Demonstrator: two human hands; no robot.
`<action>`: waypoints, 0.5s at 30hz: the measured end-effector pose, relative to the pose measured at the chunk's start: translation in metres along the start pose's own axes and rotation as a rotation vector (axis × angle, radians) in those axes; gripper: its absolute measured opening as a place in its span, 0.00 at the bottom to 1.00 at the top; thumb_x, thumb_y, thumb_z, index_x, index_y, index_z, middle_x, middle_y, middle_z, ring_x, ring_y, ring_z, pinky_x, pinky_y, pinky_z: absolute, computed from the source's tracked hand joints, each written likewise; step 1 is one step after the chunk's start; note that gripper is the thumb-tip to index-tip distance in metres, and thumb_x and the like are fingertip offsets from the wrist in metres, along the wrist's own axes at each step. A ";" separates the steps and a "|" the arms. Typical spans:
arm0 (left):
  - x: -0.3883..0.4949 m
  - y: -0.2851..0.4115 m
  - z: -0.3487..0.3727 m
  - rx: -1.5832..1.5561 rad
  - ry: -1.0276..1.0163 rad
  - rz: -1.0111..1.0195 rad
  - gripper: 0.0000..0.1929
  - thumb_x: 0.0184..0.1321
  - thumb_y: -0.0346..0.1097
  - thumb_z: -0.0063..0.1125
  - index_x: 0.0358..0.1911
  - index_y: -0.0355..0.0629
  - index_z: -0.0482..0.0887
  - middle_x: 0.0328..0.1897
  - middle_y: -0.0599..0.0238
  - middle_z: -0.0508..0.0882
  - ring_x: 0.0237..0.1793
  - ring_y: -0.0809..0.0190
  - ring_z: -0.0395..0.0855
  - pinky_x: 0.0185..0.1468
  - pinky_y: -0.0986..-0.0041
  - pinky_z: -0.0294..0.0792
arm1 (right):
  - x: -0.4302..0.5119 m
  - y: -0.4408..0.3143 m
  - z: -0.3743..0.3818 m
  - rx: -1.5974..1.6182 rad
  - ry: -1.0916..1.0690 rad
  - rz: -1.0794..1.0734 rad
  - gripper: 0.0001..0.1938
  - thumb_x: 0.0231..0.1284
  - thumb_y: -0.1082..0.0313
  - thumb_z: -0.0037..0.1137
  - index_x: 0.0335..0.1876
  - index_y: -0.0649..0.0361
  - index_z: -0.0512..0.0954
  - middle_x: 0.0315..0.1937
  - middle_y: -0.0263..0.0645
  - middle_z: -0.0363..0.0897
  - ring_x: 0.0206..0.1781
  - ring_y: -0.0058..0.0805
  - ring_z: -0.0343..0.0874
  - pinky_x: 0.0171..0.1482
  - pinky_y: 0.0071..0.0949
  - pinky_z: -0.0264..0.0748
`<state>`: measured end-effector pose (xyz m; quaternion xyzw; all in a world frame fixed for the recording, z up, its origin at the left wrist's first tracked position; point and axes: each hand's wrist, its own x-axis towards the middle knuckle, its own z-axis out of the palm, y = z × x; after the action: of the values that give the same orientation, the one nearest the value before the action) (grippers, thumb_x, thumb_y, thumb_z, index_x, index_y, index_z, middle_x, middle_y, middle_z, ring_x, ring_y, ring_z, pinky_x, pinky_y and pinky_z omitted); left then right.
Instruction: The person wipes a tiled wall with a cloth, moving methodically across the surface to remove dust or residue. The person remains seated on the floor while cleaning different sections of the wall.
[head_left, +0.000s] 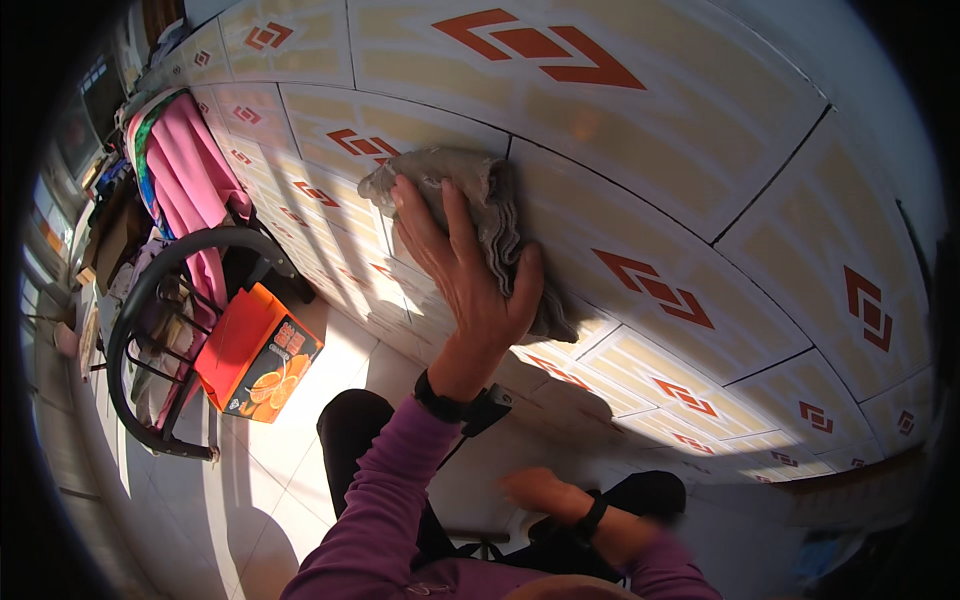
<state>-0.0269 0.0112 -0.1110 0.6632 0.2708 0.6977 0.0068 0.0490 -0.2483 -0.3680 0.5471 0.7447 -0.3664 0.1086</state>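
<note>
My left hand (472, 277) lies spread on a folded grey-brown cloth (450, 161) and presses it flat against the tiled wall (645, 217). The cloth's layered edge hangs down beneath the thumb, and its lower corner reaches below the hand. The wall tiles are cream, with red diamond-like marks and dark joints. My right hand (536, 491) is low over my lap, away from the wall and blurred; its fingers cannot be made out clearly. Both wrists wear black bands, and a small dark device sits at the left wrist.
On the left, a black curved metal chair frame (120, 337) stands beside a red and black orange-printed carton (274, 375) on the pale tiled floor (262, 465). Pink fabric (187, 157) hangs behind them near the wall. Boxes and cloths are piled farther left.
</note>
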 end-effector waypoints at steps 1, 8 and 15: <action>0.000 -0.002 -0.001 -0.012 -0.008 0.008 0.46 0.57 0.46 0.60 0.77 0.35 0.51 0.80 0.26 0.40 0.78 0.25 0.40 0.73 0.32 0.33 | 0.004 0.008 0.000 -0.032 -0.087 0.030 0.17 0.66 0.57 0.53 0.58 0.50 0.78 0.50 0.43 0.83 0.54 0.46 0.81 0.53 0.44 0.79; -0.001 -0.027 -0.008 -0.017 -0.064 0.166 0.46 0.55 0.47 0.62 0.76 0.37 0.56 0.79 0.25 0.43 0.78 0.23 0.41 0.72 0.29 0.34 | -0.003 0.045 -0.015 -0.023 0.062 -0.020 0.19 0.67 0.50 0.51 0.58 0.48 0.78 0.54 0.42 0.83 0.55 0.47 0.82 0.53 0.45 0.80; 0.000 -0.042 -0.026 0.057 -0.179 0.247 0.43 0.56 0.49 0.63 0.73 0.36 0.61 0.80 0.29 0.46 0.79 0.27 0.43 0.74 0.32 0.35 | 0.016 0.034 -0.051 -0.214 0.009 0.167 0.12 0.62 0.61 0.50 0.45 0.53 0.83 0.39 0.43 0.87 0.42 0.48 0.86 0.42 0.45 0.82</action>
<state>-0.0659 0.0378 -0.1263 0.7508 0.2049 0.6235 -0.0739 0.0851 -0.1984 -0.3555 0.5940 0.7320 -0.2720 0.1932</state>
